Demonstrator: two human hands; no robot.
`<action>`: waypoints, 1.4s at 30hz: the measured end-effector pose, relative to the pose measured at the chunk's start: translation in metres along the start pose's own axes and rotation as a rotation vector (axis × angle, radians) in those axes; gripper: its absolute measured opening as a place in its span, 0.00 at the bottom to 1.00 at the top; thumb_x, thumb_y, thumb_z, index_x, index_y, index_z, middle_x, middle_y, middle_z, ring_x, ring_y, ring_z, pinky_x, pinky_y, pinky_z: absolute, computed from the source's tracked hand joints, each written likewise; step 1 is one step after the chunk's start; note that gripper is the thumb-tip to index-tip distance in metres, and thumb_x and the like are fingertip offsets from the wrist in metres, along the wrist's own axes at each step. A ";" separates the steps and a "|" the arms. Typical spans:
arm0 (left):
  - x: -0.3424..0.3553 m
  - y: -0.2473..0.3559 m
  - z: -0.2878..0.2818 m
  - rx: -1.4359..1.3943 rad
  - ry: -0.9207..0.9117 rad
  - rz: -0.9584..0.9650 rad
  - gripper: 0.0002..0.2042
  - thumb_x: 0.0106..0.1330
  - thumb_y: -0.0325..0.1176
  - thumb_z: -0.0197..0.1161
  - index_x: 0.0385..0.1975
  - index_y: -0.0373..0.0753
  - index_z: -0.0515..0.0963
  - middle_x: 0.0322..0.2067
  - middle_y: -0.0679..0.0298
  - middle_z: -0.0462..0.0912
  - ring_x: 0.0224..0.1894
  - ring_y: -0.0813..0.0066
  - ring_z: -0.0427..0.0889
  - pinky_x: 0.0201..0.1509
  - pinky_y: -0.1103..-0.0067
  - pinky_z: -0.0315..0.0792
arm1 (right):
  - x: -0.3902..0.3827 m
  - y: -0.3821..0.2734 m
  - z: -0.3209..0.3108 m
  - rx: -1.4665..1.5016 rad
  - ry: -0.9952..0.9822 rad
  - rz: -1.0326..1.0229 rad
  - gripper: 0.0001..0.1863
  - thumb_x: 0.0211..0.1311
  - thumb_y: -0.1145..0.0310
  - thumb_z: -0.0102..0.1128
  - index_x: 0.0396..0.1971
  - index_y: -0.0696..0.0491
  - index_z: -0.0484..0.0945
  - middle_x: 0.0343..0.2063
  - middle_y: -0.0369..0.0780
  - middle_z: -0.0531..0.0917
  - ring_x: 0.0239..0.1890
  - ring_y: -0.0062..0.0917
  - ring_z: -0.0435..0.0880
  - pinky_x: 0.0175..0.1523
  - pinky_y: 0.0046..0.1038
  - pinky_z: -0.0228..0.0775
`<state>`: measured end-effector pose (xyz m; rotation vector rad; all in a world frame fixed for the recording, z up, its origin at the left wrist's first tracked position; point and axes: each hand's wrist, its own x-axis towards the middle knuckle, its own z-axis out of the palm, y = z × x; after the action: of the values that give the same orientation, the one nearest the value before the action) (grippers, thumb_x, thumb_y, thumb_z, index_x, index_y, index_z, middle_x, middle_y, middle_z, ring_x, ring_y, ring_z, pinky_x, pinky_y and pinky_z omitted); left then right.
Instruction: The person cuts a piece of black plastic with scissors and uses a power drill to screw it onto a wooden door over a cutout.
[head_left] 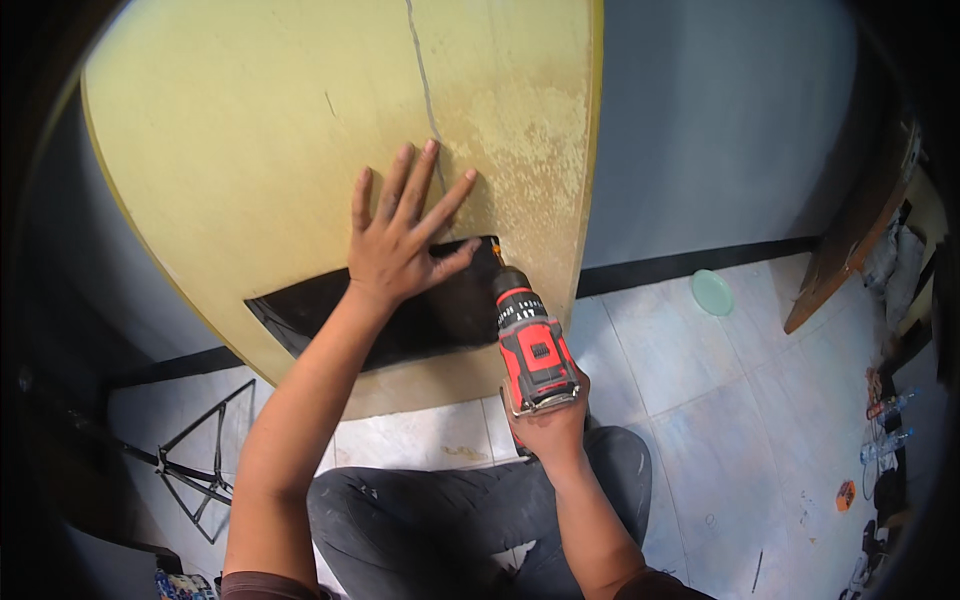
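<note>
1. Head view, looking down: yellow board (300, 150) leaning against a blue-grey wall (720, 120), lower edge on the tiled floor (760, 420), a pale seam running down its upper middle.
2. Black panel (400, 315): flat against the lower face of the board, long axis roughly left to right, slightly higher at the right end, directly ahead of both hands.
3. Left hand (400, 240): fingers spread wide, palm pressed flat over the panel's upper right part, fingertips reaching onto the bare board above; forearm stretched up and forward from lower left.
4. Right hand (548, 425): closed around the grip of a red and black cordless drill (530, 345), below the board's bottom edge and just right of centre.
5. Drill axis: pointing up and slightly left, nose meeting the panel's upper right corner (495, 245), close beside the left thumb. Bit itself too small to make out.
6. Key relation: drill tip at the panel's right end, just right of the pressing hand; right hand nearer that corner, left hand nearer the panel's middle.
7. Nearby: dark trouser knees (420, 520) low in frame, black wire frame (200, 460) on the floor at left, round pale green lid (712, 292) by the wall at right.
</note>
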<state>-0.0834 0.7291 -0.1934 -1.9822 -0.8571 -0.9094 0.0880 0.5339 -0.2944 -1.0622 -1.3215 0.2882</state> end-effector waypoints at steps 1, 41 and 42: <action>0.000 -0.001 0.002 0.007 0.010 0.003 0.40 0.67 0.70 0.63 0.80 0.70 0.71 0.83 0.60 0.66 0.85 0.60 0.62 0.90 0.52 0.34 | 0.001 0.001 0.000 -0.012 -0.007 0.004 0.23 0.51 0.75 0.81 0.49 0.56 0.85 0.39 0.41 0.91 0.41 0.31 0.92 0.52 0.32 0.83; 0.011 -0.018 0.033 0.007 0.026 0.019 0.40 0.65 0.69 0.66 0.79 0.68 0.72 0.83 0.59 0.64 0.86 0.59 0.60 0.89 0.54 0.36 | 0.026 0.029 0.026 0.046 0.052 0.040 0.19 0.54 0.77 0.79 0.47 0.56 0.86 0.38 0.41 0.92 0.38 0.29 0.92 0.50 0.31 0.83; 0.012 -0.018 0.034 0.001 0.026 0.021 0.40 0.65 0.69 0.66 0.79 0.67 0.72 0.83 0.59 0.64 0.86 0.59 0.60 0.89 0.53 0.36 | 0.029 0.027 0.027 0.065 0.056 0.058 0.19 0.54 0.77 0.79 0.47 0.56 0.86 0.38 0.41 0.92 0.38 0.29 0.92 0.50 0.31 0.83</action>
<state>-0.0814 0.7697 -0.1920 -1.9710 -0.8203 -0.9209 0.0825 0.5813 -0.2999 -1.0477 -1.2252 0.3402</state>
